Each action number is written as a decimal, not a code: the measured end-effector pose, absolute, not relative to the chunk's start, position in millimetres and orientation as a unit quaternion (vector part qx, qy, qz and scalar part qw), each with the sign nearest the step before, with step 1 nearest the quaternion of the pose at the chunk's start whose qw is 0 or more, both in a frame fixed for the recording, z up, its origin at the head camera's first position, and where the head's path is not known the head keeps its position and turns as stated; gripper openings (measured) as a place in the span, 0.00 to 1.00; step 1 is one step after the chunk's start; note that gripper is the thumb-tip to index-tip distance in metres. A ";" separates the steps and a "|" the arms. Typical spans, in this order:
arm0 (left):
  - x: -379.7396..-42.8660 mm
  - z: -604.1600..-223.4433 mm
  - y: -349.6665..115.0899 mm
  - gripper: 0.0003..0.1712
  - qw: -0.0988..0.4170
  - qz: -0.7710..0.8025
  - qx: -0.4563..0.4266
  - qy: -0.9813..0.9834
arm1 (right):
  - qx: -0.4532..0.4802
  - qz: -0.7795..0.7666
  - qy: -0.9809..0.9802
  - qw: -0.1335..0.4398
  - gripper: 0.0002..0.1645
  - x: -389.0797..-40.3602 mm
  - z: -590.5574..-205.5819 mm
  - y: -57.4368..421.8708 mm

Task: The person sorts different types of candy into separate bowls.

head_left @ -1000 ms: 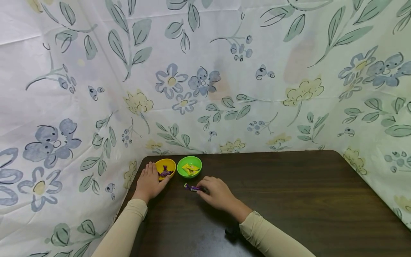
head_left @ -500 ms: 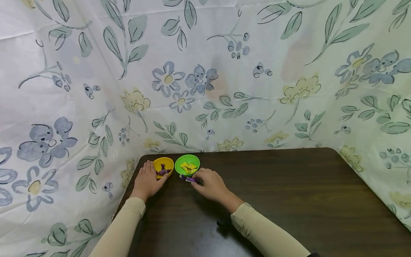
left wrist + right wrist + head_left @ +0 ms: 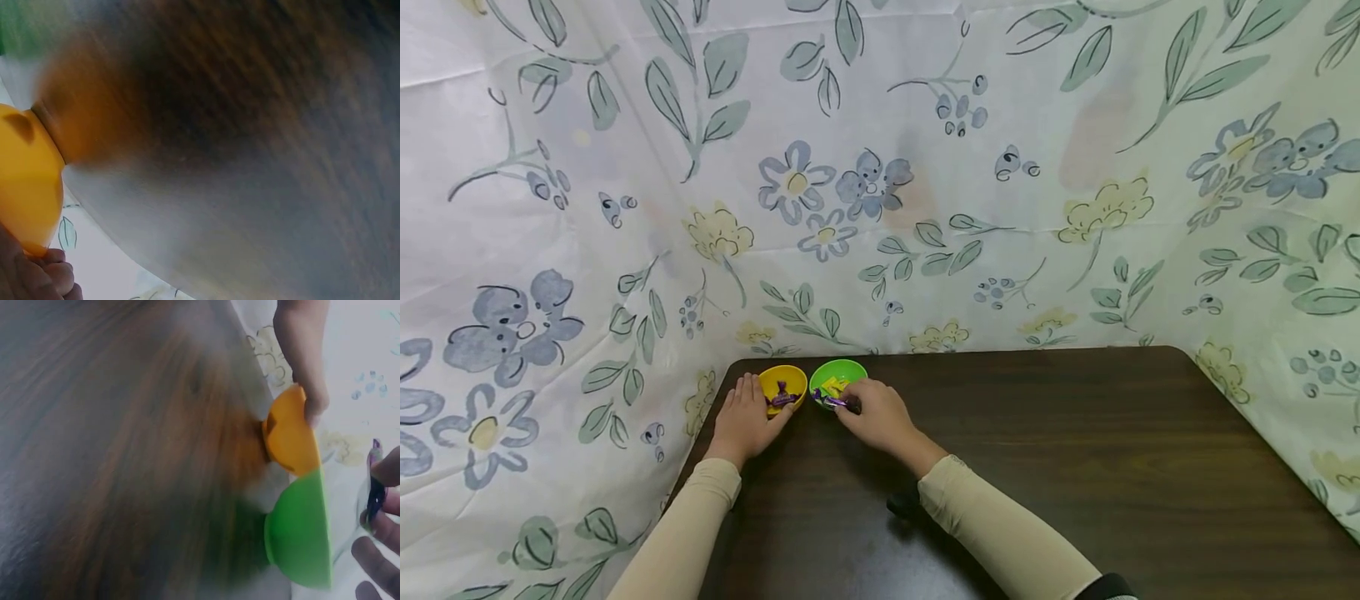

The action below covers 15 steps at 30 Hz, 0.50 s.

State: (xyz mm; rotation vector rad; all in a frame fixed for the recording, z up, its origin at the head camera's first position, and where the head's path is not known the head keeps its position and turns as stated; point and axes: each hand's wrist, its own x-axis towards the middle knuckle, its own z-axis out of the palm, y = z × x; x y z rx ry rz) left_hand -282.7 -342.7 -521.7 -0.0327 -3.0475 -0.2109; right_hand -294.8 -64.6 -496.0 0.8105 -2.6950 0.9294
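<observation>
My left hand [image 3: 741, 425] holds the yellow bowl [image 3: 801, 382] at the table's far left corner, fingers along its left side and thumb at its near rim. Purple-wrapped candies [image 3: 784, 396] lie inside. In the left wrist view, curled fingers [image 3: 56, 278] touch the bowl's side. Right beside it stands the green bowl [image 3: 854, 367], with yellow-wrapped candies [image 3: 833, 385]. My right hand [image 3: 883, 417] pinches a purple-wrapped candy [image 3: 827, 401] over the green bowl's near side. The right wrist view shows this candy [image 3: 375, 494] above the rim, between thumb and fingers.
The bowls stand near the back edge of a dark wooden table [image 3: 1037, 450]. A floral cloth [image 3: 955, 183] hangs behind and along the sides. A small black object [image 3: 902, 504] shows beneath the right wrist.
My right hand has moved left and away from me, carrying the purple-wrapped candy from the table in front of the green bowl to over it. The left hand stays at the yellow bowl.
</observation>
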 end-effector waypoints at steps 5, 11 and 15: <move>-283.3 -521.0 -343.3 0.61 0.041 -0.068 -0.010 -0.997 | 0.261 0.308 -0.911 0.083 0.11 -300.0 -490.8 -75.5; -282.8 -522.3 -343.3 0.62 0.039 -0.067 -0.005 -0.997 | 0.261 0.287 -0.918 0.084 0.12 -307.1 -493.5 -87.2; -282.9 -521.9 -343.2 0.61 0.042 -0.066 -0.009 -0.997 | 0.266 0.250 -0.925 0.099 0.12 -313.0 -496.8 -93.4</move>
